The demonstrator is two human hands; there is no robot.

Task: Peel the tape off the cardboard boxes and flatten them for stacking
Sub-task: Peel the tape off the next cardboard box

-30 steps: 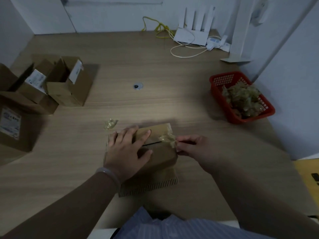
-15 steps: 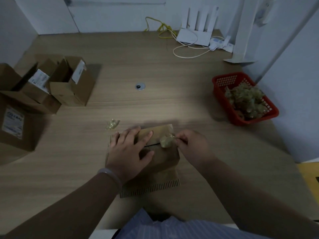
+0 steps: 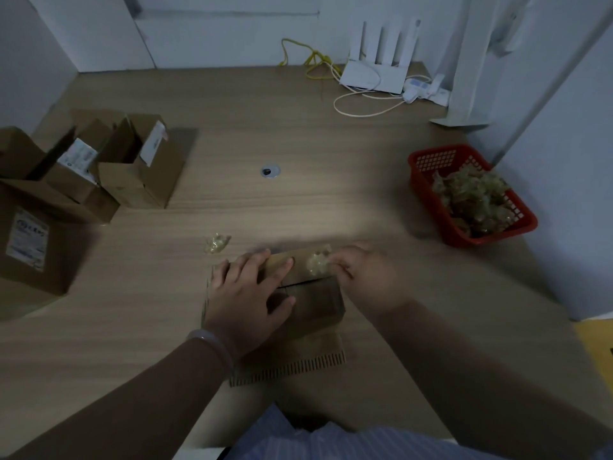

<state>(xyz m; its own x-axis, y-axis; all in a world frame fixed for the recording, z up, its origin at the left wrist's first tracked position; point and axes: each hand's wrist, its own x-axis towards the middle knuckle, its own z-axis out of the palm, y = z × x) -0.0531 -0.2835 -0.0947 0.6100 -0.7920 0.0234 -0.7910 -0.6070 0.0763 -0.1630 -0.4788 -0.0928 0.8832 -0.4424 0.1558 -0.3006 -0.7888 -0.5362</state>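
A small brown cardboard box (image 3: 311, 300) lies near the front of the wooden table (image 3: 298, 200), one flap with a corrugated edge hanging toward me. My left hand (image 3: 247, 293) lies flat on its top, fingers spread. At the box's far right corner my right hand (image 3: 361, 277) pinches a crumpled wad of clear tape (image 3: 316, 263). A second wad of tape (image 3: 216, 243) rests on the table just left of the box.
Several open cardboard boxes (image 3: 139, 167) with white labels stand at the left, a larger one (image 3: 30, 247) nearest the edge. A red basket (image 3: 441, 214) full of crumpled tape sits at the right. A white router (image 3: 374, 74) and cables lie at the back.
My right hand has slid left along the box's far edge, gathering the tape into a tighter wad. My left hand stays pressed on the box.
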